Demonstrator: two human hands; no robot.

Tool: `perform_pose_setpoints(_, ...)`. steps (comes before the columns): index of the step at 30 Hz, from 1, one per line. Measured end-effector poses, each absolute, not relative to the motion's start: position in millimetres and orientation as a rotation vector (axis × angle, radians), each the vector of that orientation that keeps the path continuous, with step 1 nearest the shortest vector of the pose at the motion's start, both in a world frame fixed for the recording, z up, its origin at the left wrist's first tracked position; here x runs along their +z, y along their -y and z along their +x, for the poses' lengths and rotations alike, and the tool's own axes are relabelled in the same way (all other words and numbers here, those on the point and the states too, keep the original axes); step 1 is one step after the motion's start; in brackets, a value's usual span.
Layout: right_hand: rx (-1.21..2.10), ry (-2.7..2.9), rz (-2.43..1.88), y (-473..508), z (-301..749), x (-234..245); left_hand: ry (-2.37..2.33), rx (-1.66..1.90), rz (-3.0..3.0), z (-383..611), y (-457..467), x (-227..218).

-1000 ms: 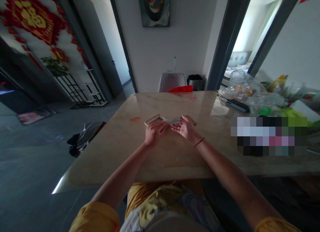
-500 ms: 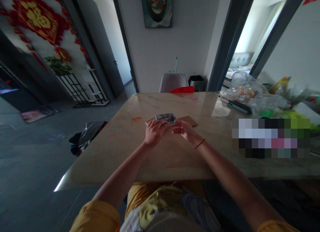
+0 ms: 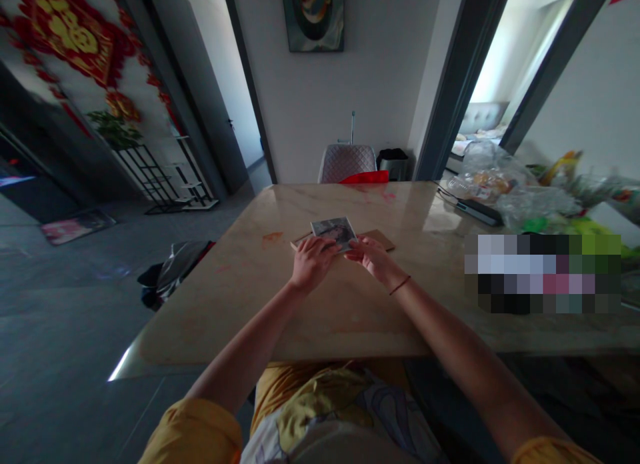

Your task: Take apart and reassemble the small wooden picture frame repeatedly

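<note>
A small photo card (image 3: 338, 230) with a dark picture and pale border is tilted up over a flat brown board (image 3: 381, 239). The fingers of my left hand (image 3: 313, 263) bend over the card's lower left edge, and its thumb is hard to make out. At the lower right corner my right hand (image 3: 374, 259) pinches the card between thumb and fingers. Both hands stay low over the table (image 3: 345, 317), with the board partly hidden behind them and the card.
To the right lie a dark elongated device (image 3: 479, 212) with a cable, clear plastic bags (image 3: 535, 207) and a blurred-out patch. A quilted chair (image 3: 349, 163) with a red item stands beyond the far edge. A dark bag (image 3: 183, 267) is left of the table.
The photo card has tipped up, so more of its face shows. My right hand's fingers have closed at its corner, while my left hand has barely shifted.
</note>
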State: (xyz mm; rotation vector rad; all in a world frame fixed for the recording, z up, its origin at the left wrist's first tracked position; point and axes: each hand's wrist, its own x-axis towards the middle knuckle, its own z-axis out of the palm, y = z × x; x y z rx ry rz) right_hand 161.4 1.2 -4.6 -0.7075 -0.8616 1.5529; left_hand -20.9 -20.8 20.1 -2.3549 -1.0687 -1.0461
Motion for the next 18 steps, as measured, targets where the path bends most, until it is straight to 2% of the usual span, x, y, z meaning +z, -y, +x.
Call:
perform_pose_setpoints(7, 1.568, 0.826, -0.741, -5, 167, -3, 1.338, -1.17, -2.319, -28, 6, 14)
perform_pose_setpoints(14, 1.559, 0.856, -0.738, 4, 164, 4, 1.114, -1.007, -2.497, -25, 8, 13)
perform_pose_setpoints(18, 1.544, 0.87, -0.712, 7, 162, 7, 1.089, -1.119, -2.552, -21, 12, 12)
